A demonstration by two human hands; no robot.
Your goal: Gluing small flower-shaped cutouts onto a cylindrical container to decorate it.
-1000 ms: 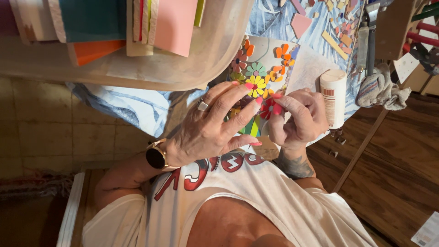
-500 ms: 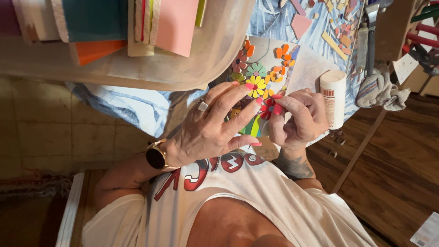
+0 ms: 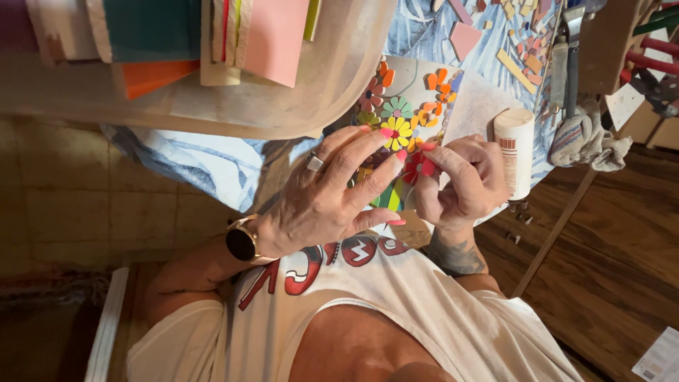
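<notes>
dark wooden floor on one side, pale tiled floor on the other.

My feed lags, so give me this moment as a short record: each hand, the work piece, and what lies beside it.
left hand: spread flat on the mosaic, fingers by the yellow flower
right hand: pinching the red flower
mosaic: board with orange, green and yellow flowers
glue bottle: white, right of the right hand
rag: beyond the bottle
tub: clear, holds coloured sheets
</notes>
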